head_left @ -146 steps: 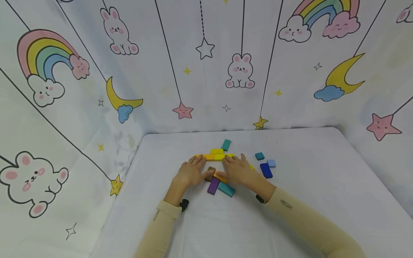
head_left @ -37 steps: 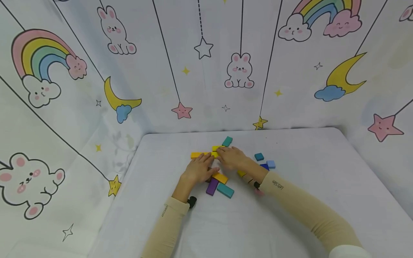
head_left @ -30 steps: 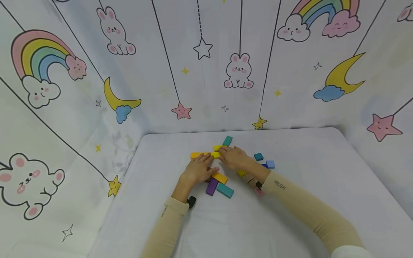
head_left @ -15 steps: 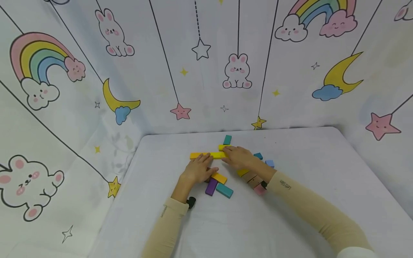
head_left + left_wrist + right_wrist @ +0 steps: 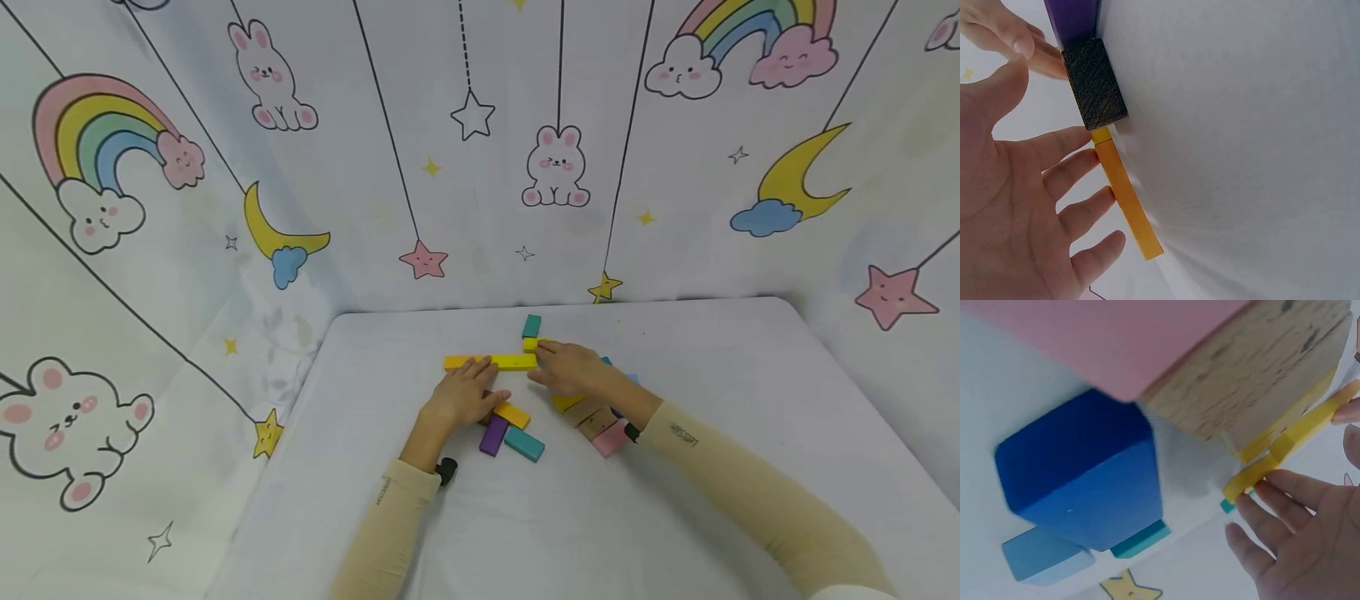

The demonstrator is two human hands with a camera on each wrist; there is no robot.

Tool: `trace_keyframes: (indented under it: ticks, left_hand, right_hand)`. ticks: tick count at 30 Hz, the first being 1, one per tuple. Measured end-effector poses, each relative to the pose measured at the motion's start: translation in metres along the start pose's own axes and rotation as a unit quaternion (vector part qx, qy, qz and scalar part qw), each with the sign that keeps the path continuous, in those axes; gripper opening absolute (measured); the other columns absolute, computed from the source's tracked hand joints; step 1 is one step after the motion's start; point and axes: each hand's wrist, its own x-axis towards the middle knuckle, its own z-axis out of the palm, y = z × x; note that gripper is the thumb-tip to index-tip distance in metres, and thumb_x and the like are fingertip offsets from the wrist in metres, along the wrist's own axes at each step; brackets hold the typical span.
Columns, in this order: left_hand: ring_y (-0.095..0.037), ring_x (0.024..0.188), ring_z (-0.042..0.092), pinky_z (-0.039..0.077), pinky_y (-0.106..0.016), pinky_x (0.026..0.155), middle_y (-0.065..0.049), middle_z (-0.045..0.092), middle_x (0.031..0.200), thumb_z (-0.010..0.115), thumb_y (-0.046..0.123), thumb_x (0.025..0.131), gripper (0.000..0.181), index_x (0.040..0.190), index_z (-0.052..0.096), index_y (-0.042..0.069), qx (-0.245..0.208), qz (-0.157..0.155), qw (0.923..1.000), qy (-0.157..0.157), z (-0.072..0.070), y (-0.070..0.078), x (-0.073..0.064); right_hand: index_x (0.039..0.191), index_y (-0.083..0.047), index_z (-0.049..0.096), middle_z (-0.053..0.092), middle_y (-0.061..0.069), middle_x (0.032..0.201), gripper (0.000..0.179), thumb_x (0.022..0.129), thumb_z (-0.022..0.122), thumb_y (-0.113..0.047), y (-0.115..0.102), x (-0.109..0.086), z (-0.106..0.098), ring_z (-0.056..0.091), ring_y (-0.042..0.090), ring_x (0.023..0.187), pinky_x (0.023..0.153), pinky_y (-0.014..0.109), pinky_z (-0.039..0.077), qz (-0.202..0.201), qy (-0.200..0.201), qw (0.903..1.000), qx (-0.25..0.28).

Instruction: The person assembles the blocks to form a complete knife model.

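An orange-and-yellow row (image 5: 513, 362) of blocks lies on the white table (image 5: 487, 533); the left hand (image 5: 460, 394), fingers spread, touches it without gripping. The right hand (image 5: 568, 369), fingers extended, touches but doesn't clasp a yellow block (image 5: 532, 344) beyond the row's right end. Farther lies a teal block (image 5: 532, 326).

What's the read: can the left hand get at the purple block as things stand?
Probably yes: the purple block lies just nearer the person than the left hand, its top and near end uncovered. That hand touches the yellow-orange row, though, so would likely have to leave it first.
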Motion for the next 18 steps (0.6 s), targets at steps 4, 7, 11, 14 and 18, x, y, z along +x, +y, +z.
trace_keyframes:
  ticks: [4, 7, 11, 14, 18]
  left_hand:
    - [-0.032, 0.158, 0.023, 0.022, -0.055, 0.127, -0.006, 0.028, 0.172, 0.041, 0.06, 0.108, 0.072, 0.163, 0.037, 0.014, -0.002, 0.0, 1.0, -0.001, -0.001, 0.001, 0.0]
    - [-0.032, 0.159, 0.022, 0.022, -0.055, 0.127, -0.006, 0.027, 0.172, 0.042, 0.06, 0.108, 0.072, 0.163, 0.037, 0.014, -0.006, -0.003, 1.0, -0.002, -0.002, 0.001, 0.0]
    - [-0.031, 0.159, 0.022, 0.022, -0.055, 0.127, -0.005, 0.027, 0.172, 0.042, 0.061, 0.107, 0.073, 0.163, 0.037, 0.014, -0.007, -0.007, 0.9999, -0.005, -0.001, 0.001, 0.0]
    - [-0.032, 0.159, 0.022, 0.022, -0.055, 0.127, -0.005, 0.027, 0.172, 0.042, 0.061, 0.107, 0.074, 0.164, 0.037, 0.014, -0.007, -0.006, 0.9999, -0.006, 0.0, 0.0, 0.0]
    - [-0.033, 0.159, 0.022, 0.022, -0.055, 0.127, -0.006, 0.027, 0.172, 0.043, 0.061, 0.107, 0.074, 0.163, 0.037, 0.013, -0.009, -0.002, 0.9999, -0.004, 0.0, 0.0, 0.0]
  right_hand:
    - [0.156, 0.0, 0.044, 0.043, 0.019, 0.161, 0.067, 0.111, 0.044, -0.049, 0.006, -0.003, 0.004, 0.045, 0.037, 0.146, 0.119, 0.052, 0.04, 0.01, 0.01, 0.9998, 0.017]
    - [0.156, 0.0, 0.044, 0.043, 0.019, 0.162, 0.067, 0.111, 0.045, -0.05, 0.01, -0.005, 0.006, 0.045, 0.037, 0.146, 0.118, 0.052, 0.04, 0.012, 0.013, 0.9996, 0.022]
    - [0.156, 0.0, 0.043, 0.043, 0.02, 0.162, 0.069, 0.11, 0.046, -0.051, 0.013, -0.009, 0.008, 0.045, 0.038, 0.146, 0.118, 0.053, 0.04, 0.019, 0.017, 0.9993, 0.028]
    - [0.156, 0.0, 0.044, 0.043, 0.02, 0.161, 0.07, 0.11, 0.047, -0.051, 0.014, -0.013, 0.009, 0.047, 0.039, 0.145, 0.118, 0.053, 0.041, 0.02, 0.02, 0.9992, 0.03]
    - [0.155, 0.002, 0.045, 0.044, 0.021, 0.16, 0.07, 0.11, 0.046, -0.051, 0.015, -0.019, 0.01, 0.048, 0.039, 0.143, 0.117, 0.054, 0.042, 0.016, 0.022, 0.9993, 0.024]
